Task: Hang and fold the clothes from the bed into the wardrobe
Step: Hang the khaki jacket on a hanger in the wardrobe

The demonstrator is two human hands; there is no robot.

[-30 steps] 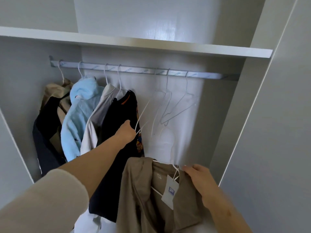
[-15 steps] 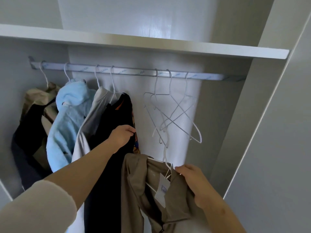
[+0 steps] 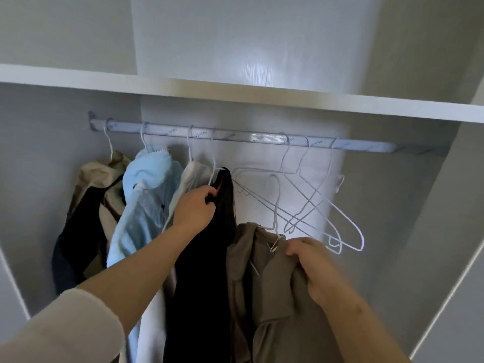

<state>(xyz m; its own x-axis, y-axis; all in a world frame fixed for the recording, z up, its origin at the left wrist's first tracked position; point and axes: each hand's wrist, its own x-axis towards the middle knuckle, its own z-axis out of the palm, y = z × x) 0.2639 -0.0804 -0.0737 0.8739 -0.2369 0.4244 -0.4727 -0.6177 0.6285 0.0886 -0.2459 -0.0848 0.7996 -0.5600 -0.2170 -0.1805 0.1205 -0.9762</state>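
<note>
Head view, left hand: closed on black garment, holding it aside.
Right hand: gripping tan jacket on its hanger.
Risk: hook may snag the empty hangers below the rail.

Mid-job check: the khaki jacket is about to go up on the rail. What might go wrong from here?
1. The khaki jacket hangs from a thin wire hanger whose hook rises into the empty hangers, which are crossed and tilted; it may snag them.
2. The right hand grips bunched collar fabric, so the jacket might slip off its hanger.
3. The left hand holds the black garment aside; if released, it may close the gap.
</note>
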